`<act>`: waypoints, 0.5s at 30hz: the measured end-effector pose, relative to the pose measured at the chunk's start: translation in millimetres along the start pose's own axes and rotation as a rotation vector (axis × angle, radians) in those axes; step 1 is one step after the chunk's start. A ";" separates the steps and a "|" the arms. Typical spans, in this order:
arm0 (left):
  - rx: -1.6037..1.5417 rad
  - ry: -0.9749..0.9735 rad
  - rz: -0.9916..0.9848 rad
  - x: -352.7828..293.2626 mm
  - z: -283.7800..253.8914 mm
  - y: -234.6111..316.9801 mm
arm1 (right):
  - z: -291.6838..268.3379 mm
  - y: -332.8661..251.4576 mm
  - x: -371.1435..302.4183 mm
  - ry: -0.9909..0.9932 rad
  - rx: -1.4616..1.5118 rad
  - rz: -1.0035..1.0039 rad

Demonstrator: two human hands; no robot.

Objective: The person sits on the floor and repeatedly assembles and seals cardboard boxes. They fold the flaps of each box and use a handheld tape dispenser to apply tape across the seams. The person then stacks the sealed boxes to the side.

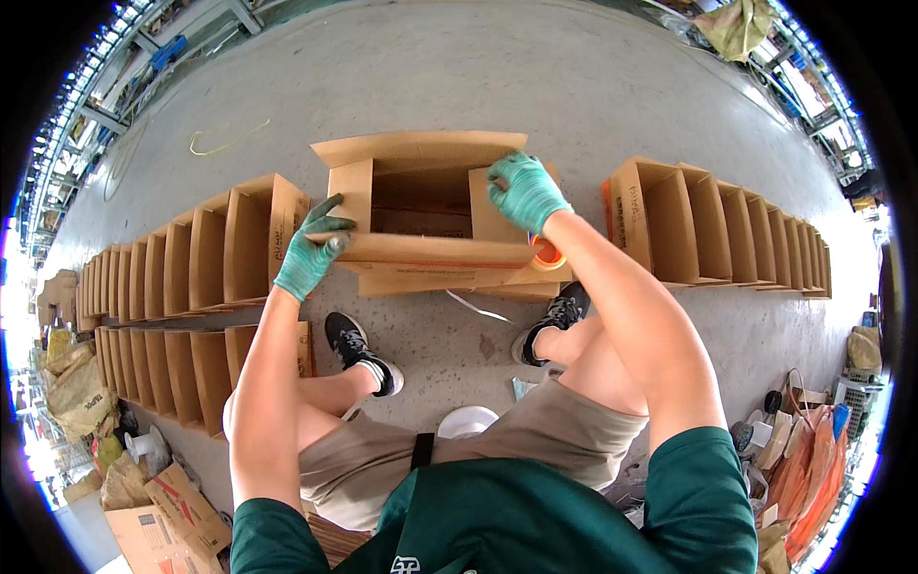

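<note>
Head view: two gloved hands on an open box

Head view shows the person seated, both bare forearms reaching toward 12 o'clock. The left hand (311, 251), in a green glove, presses the left side flap of the cardboard box (421, 206), fingers spread wide with the thumb hooked over the edge. The right hand (524, 191), gloved alike, curls its fingers over the right flap and grips it. The box lies on the concrete floor (459, 77) at the picture's centre, brown, its flaps open, the inside in shadow. A roll of orange tape (547, 253) sits on the right wrist. Rows of folded boxes (206, 253) stand at 9 and 3 o'clock.
</note>
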State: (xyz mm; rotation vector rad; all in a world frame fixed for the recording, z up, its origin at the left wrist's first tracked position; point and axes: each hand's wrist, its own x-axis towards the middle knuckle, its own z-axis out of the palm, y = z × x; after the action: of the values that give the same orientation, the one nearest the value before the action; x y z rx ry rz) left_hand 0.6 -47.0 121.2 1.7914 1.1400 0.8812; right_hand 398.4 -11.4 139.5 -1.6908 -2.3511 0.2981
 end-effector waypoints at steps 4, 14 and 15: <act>0.144 0.218 -0.195 10.4 20.6 -2.1 | -10.6 24.7 6.5 -0.029 0.731 0.441; 0.081 0.342 -0.132 24.0 43.6 -14.5 | -18.7 16.8 -3.3 -0.077 1.106 0.482; 0.041 0.332 -0.116 26.0 44.4 -9.7 | -12.4 23.3 -6.5 -0.113 0.947 0.421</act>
State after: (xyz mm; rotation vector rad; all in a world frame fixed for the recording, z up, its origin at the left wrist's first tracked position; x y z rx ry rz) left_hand 44.7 -32.1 97.1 1.6302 1.4658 1.1198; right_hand 425.2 -9.9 143.9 -1.6057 -1.4350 1.3433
